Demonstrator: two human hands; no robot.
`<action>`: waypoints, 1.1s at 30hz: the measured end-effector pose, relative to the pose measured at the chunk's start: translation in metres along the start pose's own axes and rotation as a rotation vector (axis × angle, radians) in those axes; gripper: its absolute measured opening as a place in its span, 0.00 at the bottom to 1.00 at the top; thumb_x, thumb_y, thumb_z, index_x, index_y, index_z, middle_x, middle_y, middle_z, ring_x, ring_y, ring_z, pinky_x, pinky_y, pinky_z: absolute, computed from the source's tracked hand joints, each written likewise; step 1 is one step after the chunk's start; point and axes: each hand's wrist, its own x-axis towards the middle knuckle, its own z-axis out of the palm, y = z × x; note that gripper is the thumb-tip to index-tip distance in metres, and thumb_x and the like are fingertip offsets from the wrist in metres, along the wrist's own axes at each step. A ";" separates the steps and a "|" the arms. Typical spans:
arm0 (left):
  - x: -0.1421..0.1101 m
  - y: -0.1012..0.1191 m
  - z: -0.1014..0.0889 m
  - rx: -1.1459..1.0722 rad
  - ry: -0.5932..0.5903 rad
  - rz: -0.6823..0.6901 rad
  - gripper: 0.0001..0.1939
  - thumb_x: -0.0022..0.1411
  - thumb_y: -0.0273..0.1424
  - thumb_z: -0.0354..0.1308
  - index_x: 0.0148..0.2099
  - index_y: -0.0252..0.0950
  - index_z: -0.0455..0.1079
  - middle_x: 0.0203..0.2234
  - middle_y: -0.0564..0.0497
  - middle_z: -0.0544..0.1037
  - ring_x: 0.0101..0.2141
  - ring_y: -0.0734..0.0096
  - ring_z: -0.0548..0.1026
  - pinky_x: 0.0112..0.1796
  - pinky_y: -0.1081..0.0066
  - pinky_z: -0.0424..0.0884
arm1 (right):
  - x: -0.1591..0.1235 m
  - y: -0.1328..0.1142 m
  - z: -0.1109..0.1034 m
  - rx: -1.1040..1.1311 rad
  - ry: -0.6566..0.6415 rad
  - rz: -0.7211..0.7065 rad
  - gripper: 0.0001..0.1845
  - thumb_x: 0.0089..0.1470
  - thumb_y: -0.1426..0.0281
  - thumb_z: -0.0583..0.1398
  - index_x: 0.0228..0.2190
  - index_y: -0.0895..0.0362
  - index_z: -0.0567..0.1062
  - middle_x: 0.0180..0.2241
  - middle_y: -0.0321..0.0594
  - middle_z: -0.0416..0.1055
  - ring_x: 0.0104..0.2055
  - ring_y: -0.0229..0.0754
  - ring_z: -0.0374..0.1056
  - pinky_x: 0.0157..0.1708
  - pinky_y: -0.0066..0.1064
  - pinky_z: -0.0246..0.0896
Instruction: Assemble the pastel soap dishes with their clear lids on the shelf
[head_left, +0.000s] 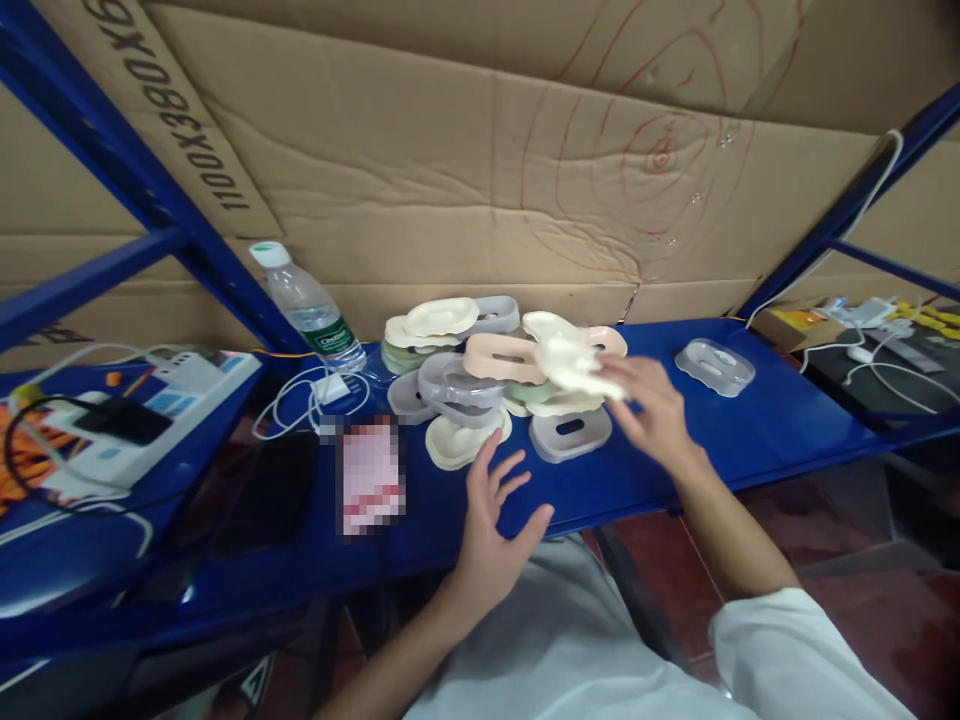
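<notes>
your right hand (654,412) grasps one cream dish (564,362); your left hand (491,535) is spread, released. tabletop (795,425): one bottle (309,305).

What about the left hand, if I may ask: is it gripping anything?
No, the left hand is open and spread, with nothing in its grasp.

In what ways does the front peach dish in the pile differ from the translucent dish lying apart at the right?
The front peach dish looks opaque, while the translucent dish is greyish and partly see-through. The front peach dish sits raised in the pile; the translucent dish lies alone on the blue table. Both are oblong.
</notes>
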 end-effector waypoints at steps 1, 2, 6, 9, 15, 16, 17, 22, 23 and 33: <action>-0.001 -0.002 -0.002 0.086 -0.029 0.028 0.41 0.70 0.33 0.67 0.76 0.58 0.51 0.76 0.41 0.56 0.66 0.49 0.72 0.58 0.50 0.79 | 0.006 0.021 -0.003 -0.111 0.035 0.078 0.18 0.70 0.64 0.58 0.56 0.48 0.80 0.62 0.47 0.77 0.64 0.59 0.73 0.63 0.57 0.64; -0.002 -0.003 -0.004 0.182 -0.064 0.062 0.39 0.70 0.32 0.66 0.76 0.56 0.55 0.75 0.41 0.57 0.66 0.48 0.71 0.58 0.50 0.79 | 0.011 0.043 -0.005 -0.210 0.055 0.166 0.19 0.70 0.63 0.57 0.56 0.50 0.80 0.63 0.48 0.76 0.64 0.61 0.72 0.63 0.58 0.64; -0.003 -0.008 -0.010 0.537 -0.217 0.215 0.31 0.70 0.30 0.64 0.72 0.51 0.66 0.72 0.39 0.64 0.68 0.43 0.70 0.62 0.44 0.74 | 0.015 0.120 -0.008 -0.405 0.039 0.466 0.23 0.68 0.63 0.53 0.53 0.59 0.82 0.57 0.56 0.80 0.58 0.63 0.75 0.59 0.54 0.67; -0.003 -0.011 -0.010 0.658 -0.281 0.264 0.27 0.71 0.31 0.63 0.70 0.50 0.69 0.70 0.39 0.68 0.65 0.42 0.73 0.61 0.43 0.75 | 0.009 0.146 -0.002 -0.428 -0.047 0.549 0.24 0.67 0.63 0.52 0.52 0.59 0.82 0.55 0.57 0.81 0.56 0.63 0.75 0.56 0.51 0.68; -0.002 -0.011 -0.009 0.672 -0.311 0.236 0.23 0.71 0.32 0.62 0.66 0.49 0.74 0.68 0.40 0.70 0.64 0.41 0.74 0.61 0.41 0.75 | 0.018 0.137 0.030 -0.417 -0.132 0.526 0.26 0.69 0.53 0.56 0.54 0.57 0.82 0.56 0.55 0.81 0.58 0.65 0.75 0.57 0.54 0.66; -0.002 -0.011 -0.010 0.671 -0.314 0.236 0.22 0.71 0.32 0.62 0.65 0.48 0.75 0.68 0.40 0.70 0.64 0.41 0.74 0.61 0.41 0.75 | 0.023 0.135 0.034 -0.403 -0.154 0.501 0.28 0.69 0.51 0.57 0.55 0.56 0.81 0.57 0.55 0.80 0.59 0.64 0.74 0.59 0.54 0.64; -0.002 -0.010 -0.010 0.671 -0.319 0.236 0.22 0.71 0.32 0.62 0.65 0.48 0.75 0.68 0.40 0.70 0.64 0.41 0.75 0.61 0.41 0.75 | 0.027 0.134 0.037 -0.386 -0.178 0.469 0.29 0.69 0.50 0.56 0.57 0.55 0.81 0.59 0.54 0.79 0.61 0.63 0.73 0.61 0.55 0.62; -0.001 -0.007 -0.011 0.685 -0.335 0.264 0.20 0.71 0.31 0.62 0.63 0.46 0.76 0.67 0.40 0.71 0.62 0.43 0.76 0.61 0.44 0.77 | 0.023 0.152 0.018 -0.392 -0.149 0.474 0.30 0.75 0.53 0.48 0.62 0.55 0.77 0.62 0.51 0.76 0.65 0.55 0.71 0.65 0.48 0.61; -0.001 -0.006 -0.011 0.700 -0.340 0.283 0.19 0.71 0.31 0.62 0.62 0.45 0.76 0.67 0.39 0.72 0.62 0.44 0.76 0.60 0.45 0.77 | 0.014 0.160 0.008 -0.415 -0.117 0.514 0.31 0.75 0.54 0.46 0.62 0.57 0.76 0.62 0.54 0.76 0.64 0.57 0.71 0.64 0.49 0.62; 0.000 -0.003 -0.009 0.857 -0.382 0.406 0.14 0.74 0.29 0.59 0.59 0.39 0.75 0.64 0.38 0.73 0.59 0.50 0.77 0.57 0.51 0.80 | -0.076 0.192 -0.051 -0.726 -0.211 0.890 0.38 0.66 0.48 0.57 0.69 0.54 0.68 0.74 0.57 0.58 0.73 0.69 0.54 0.67 0.67 0.48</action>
